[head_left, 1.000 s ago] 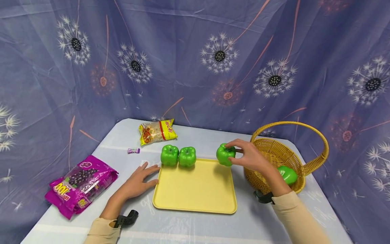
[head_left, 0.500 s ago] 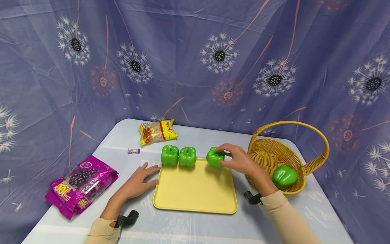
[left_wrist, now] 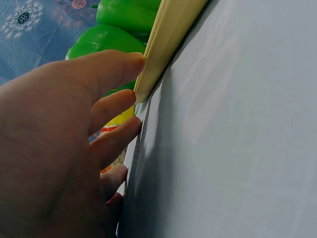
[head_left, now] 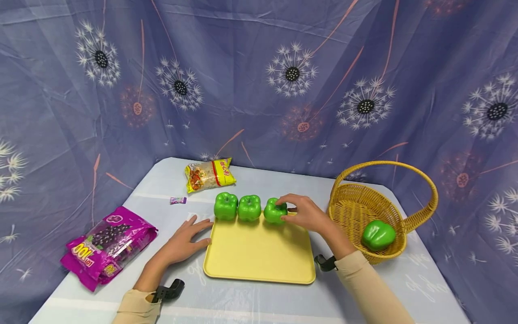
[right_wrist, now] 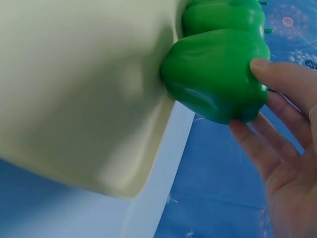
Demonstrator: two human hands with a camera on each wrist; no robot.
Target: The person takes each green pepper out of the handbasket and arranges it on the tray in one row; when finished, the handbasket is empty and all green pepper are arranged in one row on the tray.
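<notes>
My right hand (head_left: 304, 214) grips a green bell pepper (head_left: 274, 211) between thumb and fingers at the far edge of the yellow tray (head_left: 259, 252). In the right wrist view that pepper (right_wrist: 215, 74) sits low against the tray's rim. Two more bell peppers stand to its left along the same edge, a middle pepper (head_left: 249, 208) and a left pepper (head_left: 225, 206). My left hand (head_left: 184, 240) lies with fingers spread at the tray's left side, thumb and index tips touching the rim in the left wrist view.
A wicker basket (head_left: 356, 211) with a tall handle stands on the right, one green bell pepper (head_left: 378, 235) inside. On the left lies a purple candy bag (head_left: 109, 245). A yellow food packet (head_left: 210, 174) and a small wrapped candy (head_left: 178, 200) lie farther back.
My right hand has carried its bell pepper leftward and slightly down, close beside the middle pepper. The basket's pepper has come into full view. My left hand has stayed in place.
</notes>
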